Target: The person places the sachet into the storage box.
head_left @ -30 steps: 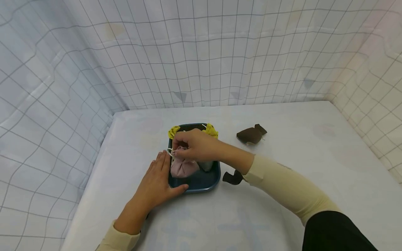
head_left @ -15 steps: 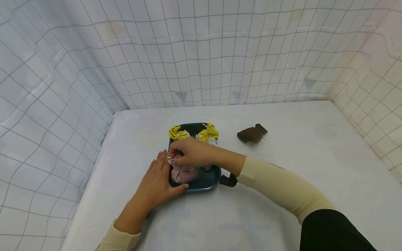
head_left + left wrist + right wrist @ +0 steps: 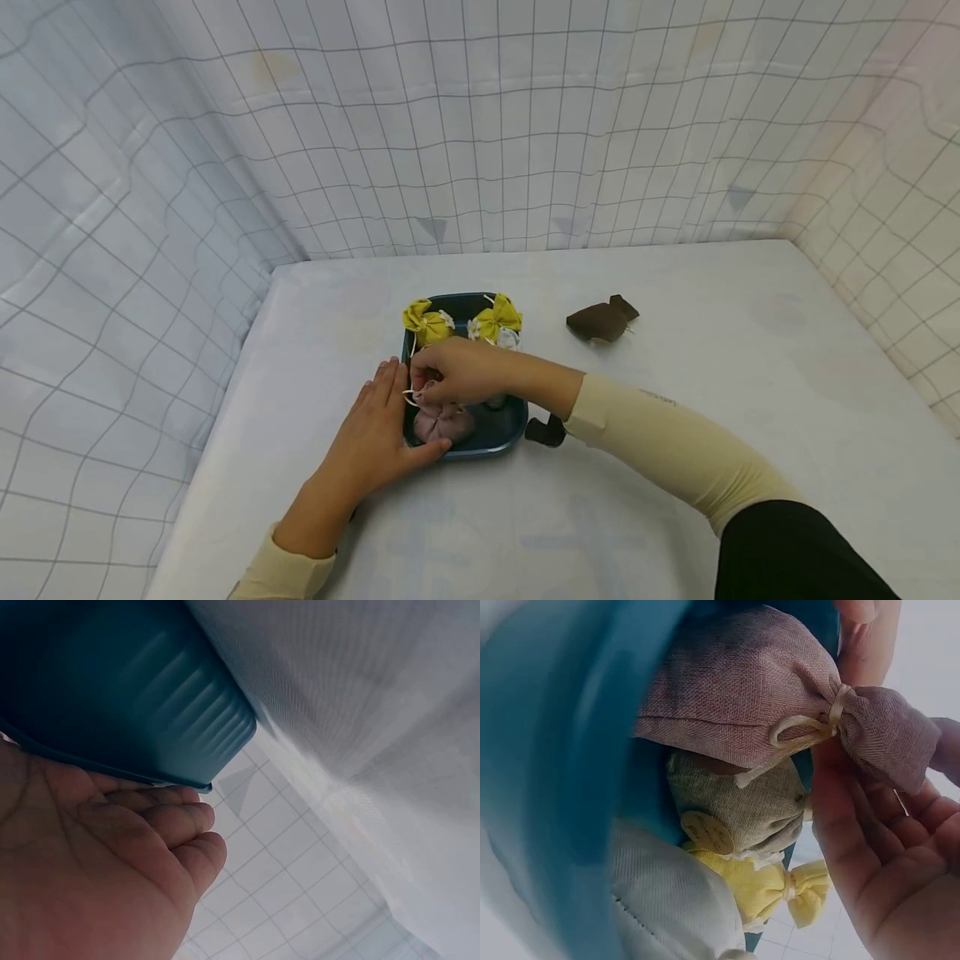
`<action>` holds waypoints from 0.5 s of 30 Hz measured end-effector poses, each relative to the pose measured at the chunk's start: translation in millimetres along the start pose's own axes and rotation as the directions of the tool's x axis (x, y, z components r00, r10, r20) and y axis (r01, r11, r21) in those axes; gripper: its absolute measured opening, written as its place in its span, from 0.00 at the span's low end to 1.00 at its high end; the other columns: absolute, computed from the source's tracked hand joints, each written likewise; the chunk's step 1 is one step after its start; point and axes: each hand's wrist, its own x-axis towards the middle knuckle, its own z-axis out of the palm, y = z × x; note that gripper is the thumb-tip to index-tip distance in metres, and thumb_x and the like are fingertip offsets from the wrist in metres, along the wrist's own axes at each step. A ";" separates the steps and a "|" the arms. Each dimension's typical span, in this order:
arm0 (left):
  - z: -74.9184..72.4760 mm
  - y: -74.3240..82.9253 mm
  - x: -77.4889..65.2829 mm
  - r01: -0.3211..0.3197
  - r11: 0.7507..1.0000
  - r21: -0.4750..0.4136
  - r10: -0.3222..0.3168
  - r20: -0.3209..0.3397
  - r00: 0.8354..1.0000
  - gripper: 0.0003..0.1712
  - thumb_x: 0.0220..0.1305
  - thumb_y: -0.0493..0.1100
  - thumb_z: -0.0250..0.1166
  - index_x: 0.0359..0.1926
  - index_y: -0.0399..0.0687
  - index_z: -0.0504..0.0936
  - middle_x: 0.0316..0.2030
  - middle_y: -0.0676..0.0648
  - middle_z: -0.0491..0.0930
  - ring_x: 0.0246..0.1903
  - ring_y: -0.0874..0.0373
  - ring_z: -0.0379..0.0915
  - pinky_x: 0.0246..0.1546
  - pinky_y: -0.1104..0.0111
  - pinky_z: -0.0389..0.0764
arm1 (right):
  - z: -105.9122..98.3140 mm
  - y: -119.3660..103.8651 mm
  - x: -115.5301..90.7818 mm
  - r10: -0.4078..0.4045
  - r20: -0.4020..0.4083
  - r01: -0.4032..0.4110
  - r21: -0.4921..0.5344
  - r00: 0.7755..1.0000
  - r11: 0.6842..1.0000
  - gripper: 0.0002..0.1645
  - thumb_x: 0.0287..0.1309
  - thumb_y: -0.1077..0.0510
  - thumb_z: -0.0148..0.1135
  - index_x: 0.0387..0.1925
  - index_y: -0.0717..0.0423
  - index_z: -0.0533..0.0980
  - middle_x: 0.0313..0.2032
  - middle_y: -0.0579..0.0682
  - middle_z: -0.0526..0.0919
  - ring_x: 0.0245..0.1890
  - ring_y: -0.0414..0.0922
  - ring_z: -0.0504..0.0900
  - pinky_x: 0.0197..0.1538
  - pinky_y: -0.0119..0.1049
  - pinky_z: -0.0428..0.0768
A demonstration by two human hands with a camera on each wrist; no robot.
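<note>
My right hand (image 3: 467,371) pinches the gathered neck of a pink drawstring pouch (image 3: 444,425) in the front left part of a teal plastic basket (image 3: 480,455). In the right wrist view, a cream ribbon (image 3: 799,727) is tied in a bow round the pouch's neck, and its top lies at my fingers. My left hand (image 3: 372,442) rests against the basket's left rim, fingers straight and thumb over the front left corner. From the left wrist view, its fingers (image 3: 180,817) lie along the outside of the rim.
Two yellow pouches (image 3: 432,327) stand at the basket's back. A grey-green pouch (image 3: 739,795) with a round tag and a pale grey pouch (image 3: 671,900) are beside the pink one. Outside, right, lie a brown pouch (image 3: 600,322) and a dark piece (image 3: 546,431), partly under my forearm.
My right hand has moved the pink pouch toward me and lower, into the basket's front left. The yellow pouches, partly hidden before, now show. My left hand stays in place.
</note>
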 end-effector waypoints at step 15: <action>1.0 0.8 1.5 0.008 1.000 0.022 -0.008 0.003 1.000 0.71 0.50 0.74 0.68 0.75 0.27 0.50 0.74 0.30 0.49 0.74 0.38 0.42 0.70 0.44 0.53 | -27.1 11.6 -20.4 -0.021 -0.118 0.029 0.068 0.993 0.997 0.06 0.68 0.54 0.61 0.43 0.49 0.79 0.40 0.41 0.81 0.41 0.37 0.79 0.44 0.31 0.78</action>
